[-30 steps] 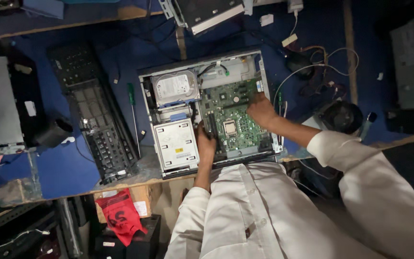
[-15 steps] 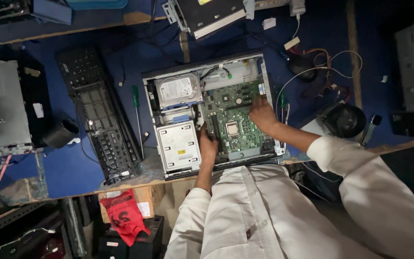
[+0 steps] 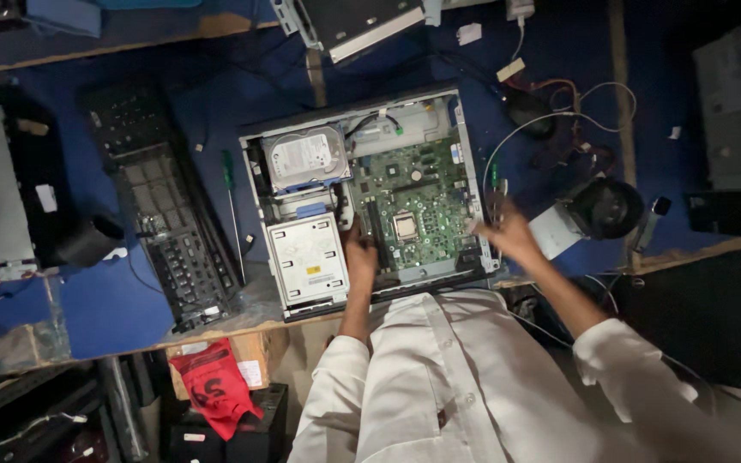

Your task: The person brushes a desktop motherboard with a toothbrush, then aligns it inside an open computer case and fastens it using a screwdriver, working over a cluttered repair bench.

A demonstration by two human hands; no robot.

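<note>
An open desktop computer case (image 3: 465, 137) lies flat on the blue work surface. Inside are a green motherboard (image 3: 418, 193), a silver hard drive (image 3: 304, 157) and a white optical drive (image 3: 306, 257). My left hand (image 3: 358, 254) rests between the optical drive and the motherboard's memory slots, fingers bent down; anything under them is hidden. My right hand (image 3: 501, 233) is blurred at the case's right wall, fingers apart, nothing seen in it. A thin green-handled tool (image 3: 493, 182) lies just beyond it.
A green-handled screwdriver (image 3: 230, 184) and a black case panel (image 3: 169, 231) lie left of the case. A black fan (image 3: 608, 207), loose cables (image 3: 576, 111) and another metal unit (image 3: 353, 21) sit right and above. A red cloth (image 3: 213, 387) hangs below the table edge.
My right hand has left the motherboard and swung right to the case's right wall. My left hand has stayed put by the drive. The camera view shifted slightly.
</note>
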